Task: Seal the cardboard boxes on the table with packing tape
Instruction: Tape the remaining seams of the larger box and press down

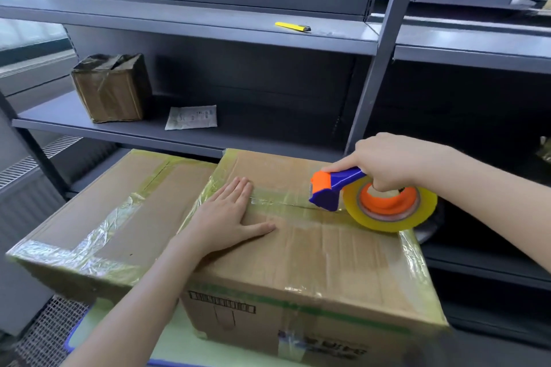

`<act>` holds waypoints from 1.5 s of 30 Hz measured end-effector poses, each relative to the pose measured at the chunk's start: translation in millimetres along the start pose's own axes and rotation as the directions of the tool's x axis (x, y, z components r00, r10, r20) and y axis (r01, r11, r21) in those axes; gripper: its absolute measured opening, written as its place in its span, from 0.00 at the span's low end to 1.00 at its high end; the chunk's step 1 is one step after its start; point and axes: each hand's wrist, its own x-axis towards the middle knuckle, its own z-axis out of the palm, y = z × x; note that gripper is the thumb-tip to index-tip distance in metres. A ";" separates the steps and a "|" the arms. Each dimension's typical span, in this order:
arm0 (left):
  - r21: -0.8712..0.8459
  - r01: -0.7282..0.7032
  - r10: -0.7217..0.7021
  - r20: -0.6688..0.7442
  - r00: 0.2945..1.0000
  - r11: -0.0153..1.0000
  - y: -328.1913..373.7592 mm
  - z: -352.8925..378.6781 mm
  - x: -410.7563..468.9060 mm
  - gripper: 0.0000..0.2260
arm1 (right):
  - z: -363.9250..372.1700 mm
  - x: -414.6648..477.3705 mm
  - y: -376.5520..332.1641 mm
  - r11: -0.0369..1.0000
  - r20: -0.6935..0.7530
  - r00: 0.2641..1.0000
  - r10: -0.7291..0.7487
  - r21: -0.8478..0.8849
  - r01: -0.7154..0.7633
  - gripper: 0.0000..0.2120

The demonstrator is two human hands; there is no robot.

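Cardboard box (313, 265), near right on the desk (167, 345), lay under the flat, open left hand (229, 217) — likely steadying its flaps — while the right hand (390, 161) held the tape dispenser (331, 188) in a closed grip on its seam.

upper shelf (208, 30): yellow knife (292, 26) | middle shelf (119, 131): taped parcel (111, 88), paper slip (191, 117) beside
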 end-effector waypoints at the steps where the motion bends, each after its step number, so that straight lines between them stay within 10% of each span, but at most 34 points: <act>1: 0.009 0.001 -0.001 0.002 1.000 1.000 1.4 -0.4 0.7 0.54 | 4.5 -4.7 2.5 1.000 -0.006 1.000 0.001 -0.014 -0.002 0.36; 18: -0.019 -0.193 0.192 -0.063 0.979 0.981 78.9 10.4 10.0 0.40 | 6.8 5.9 -17.2 0.989 -0.045 0.998 -0.048 -0.142 0.041 0.30; 45: -0.067 -0.196 0.196 -0.006 0.981 0.978 17.1 1.9 -5.1 0.46 | -10.2 13.1 -31.4 0.999 -0.020 0.999 -0.044 -0.022 0.044 0.35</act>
